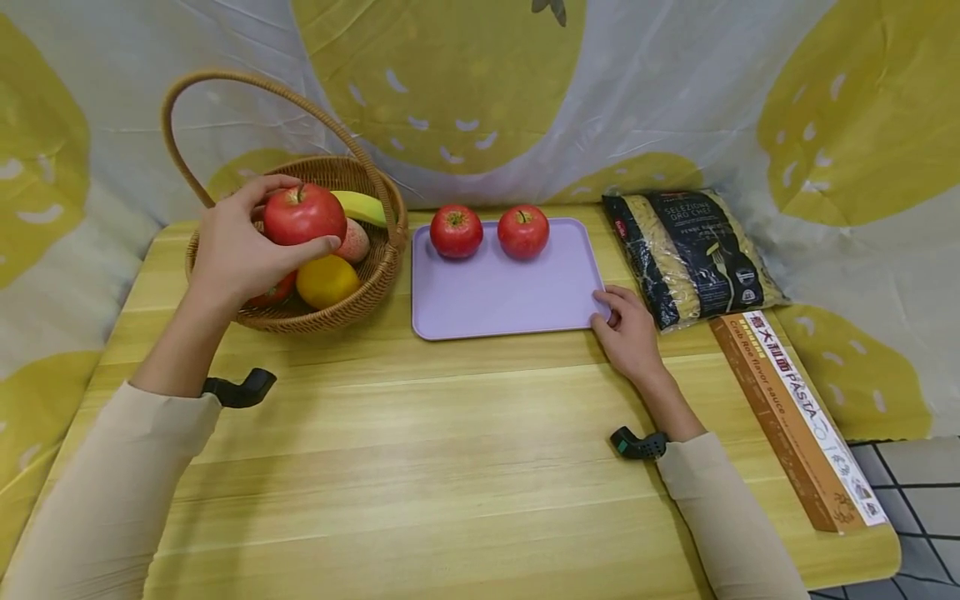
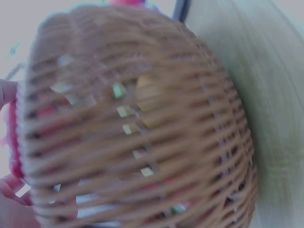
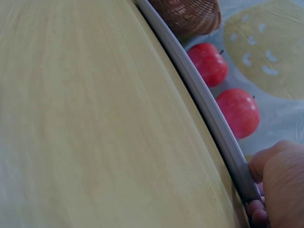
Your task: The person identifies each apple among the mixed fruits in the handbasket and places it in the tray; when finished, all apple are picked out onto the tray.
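A red apple (image 1: 303,215) is gripped between the thumb and fingers of my left hand (image 1: 243,242), above the wicker basket (image 1: 375,292). Inside the basket lie a yellow lemon-like fruit (image 1: 327,282), a banana (image 1: 362,207), a pinkish round fruit (image 1: 354,242) and a red fruit partly hidden by my hand. In the left wrist view the blurred basket wall covers most of the picture. My right hand (image 1: 630,333) pinches the right edge of the lilac tray (image 1: 502,300). Two red apples, one left (image 1: 456,232) and one right (image 1: 523,232), sit along the tray's back side.
Right of the tray lies a bag of pasta (image 1: 693,254). A long orange and white pasta box (image 1: 798,421) lies along the table's right edge. The basket's tall handle (image 1: 262,79) arches over its opening. A lemon-print cloth (image 1: 450,92) hangs behind the wooden table (image 1: 420,467).
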### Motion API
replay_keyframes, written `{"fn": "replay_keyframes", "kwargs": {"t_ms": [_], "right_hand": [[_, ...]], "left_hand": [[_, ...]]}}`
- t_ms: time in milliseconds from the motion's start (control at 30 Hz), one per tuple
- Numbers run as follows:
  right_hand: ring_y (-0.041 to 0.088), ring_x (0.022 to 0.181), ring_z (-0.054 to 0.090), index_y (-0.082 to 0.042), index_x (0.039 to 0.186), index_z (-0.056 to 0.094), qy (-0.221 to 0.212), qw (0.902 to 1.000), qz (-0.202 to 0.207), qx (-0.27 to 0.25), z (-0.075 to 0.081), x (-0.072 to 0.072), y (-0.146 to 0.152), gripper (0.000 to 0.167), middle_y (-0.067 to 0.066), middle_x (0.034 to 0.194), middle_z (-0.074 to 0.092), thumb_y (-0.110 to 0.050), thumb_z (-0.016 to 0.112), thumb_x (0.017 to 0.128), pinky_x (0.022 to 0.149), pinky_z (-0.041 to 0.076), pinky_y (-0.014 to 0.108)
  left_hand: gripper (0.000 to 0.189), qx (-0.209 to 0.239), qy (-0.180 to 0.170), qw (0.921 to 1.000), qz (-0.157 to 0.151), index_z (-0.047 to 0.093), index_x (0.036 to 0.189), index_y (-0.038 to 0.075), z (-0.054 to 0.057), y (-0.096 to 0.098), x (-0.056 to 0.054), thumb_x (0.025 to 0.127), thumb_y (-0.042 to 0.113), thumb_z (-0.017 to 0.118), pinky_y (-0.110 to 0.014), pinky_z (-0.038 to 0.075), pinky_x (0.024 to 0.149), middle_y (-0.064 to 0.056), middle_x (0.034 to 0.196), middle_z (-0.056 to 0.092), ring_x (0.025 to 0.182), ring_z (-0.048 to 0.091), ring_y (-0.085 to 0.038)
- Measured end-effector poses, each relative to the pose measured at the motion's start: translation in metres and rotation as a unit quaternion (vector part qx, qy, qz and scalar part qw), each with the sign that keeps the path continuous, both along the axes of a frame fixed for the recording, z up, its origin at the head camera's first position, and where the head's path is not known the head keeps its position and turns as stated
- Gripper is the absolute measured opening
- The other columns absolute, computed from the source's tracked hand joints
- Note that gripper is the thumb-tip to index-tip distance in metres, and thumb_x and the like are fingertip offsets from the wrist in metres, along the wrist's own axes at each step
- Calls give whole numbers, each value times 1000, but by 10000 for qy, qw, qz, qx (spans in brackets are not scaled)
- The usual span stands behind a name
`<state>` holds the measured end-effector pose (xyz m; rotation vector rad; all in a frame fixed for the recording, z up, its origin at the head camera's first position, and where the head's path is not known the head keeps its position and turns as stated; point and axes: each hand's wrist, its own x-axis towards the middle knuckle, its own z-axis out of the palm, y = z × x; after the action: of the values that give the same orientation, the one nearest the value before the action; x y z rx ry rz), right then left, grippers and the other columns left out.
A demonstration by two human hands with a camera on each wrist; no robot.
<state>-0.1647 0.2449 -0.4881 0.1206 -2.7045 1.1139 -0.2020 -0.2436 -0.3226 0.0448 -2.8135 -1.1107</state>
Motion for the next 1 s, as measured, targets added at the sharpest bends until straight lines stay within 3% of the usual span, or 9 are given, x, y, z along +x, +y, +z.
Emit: {"fn": "replay_keyframes", "kwargs": {"t_ms": [133, 467, 733, 1000], "right_hand": [[21, 78, 54, 2, 134, 67, -8, 10000, -2, -3, -1, 0, 0, 41, 20, 144, 58, -11, 65, 95, 69, 38, 24], [22, 78, 54, 2, 133, 67, 15, 10000, 8, -10, -2, 1, 0, 41, 20, 143, 59, -11, 64, 94, 70, 38, 24], [24, 79, 54, 3, 133, 67, 11, 10000, 26, -37, -1, 0, 0, 40, 22, 143, 59, -9, 63, 95, 69, 35, 19], [23, 80, 54, 3, 133, 67, -3, 10000, -13, 36, 2, 1, -2, 41, 21, 143, 59, -11, 62, 95, 71, 38, 23]], "left_hand": [[78, 55, 215, 9996, -169, 59, 140, 30, 1, 13, 13, 72, 51, 90, -49, 53, 98, -8, 138, 64, 120, 60, -25], [76, -3, 447, 9953, -865, 60, 136, 31, 4, 43, 36, 69, 52, 92, -40, 52, 88, 4, 128, 67, 112, 62, -19], [79, 522, 471, 9856, -1540, 60, 136, 29, -9, 72, 38, 68, 51, 94, -45, 55, 95, 6, 129, 65, 110, 65, -17], [79, 634, 774, 9766, -1903, 61, 133, 29, -28, 109, 35, 66, 55, 94, -41, 56, 94, 6, 122, 70, 107, 65, -14]]}}
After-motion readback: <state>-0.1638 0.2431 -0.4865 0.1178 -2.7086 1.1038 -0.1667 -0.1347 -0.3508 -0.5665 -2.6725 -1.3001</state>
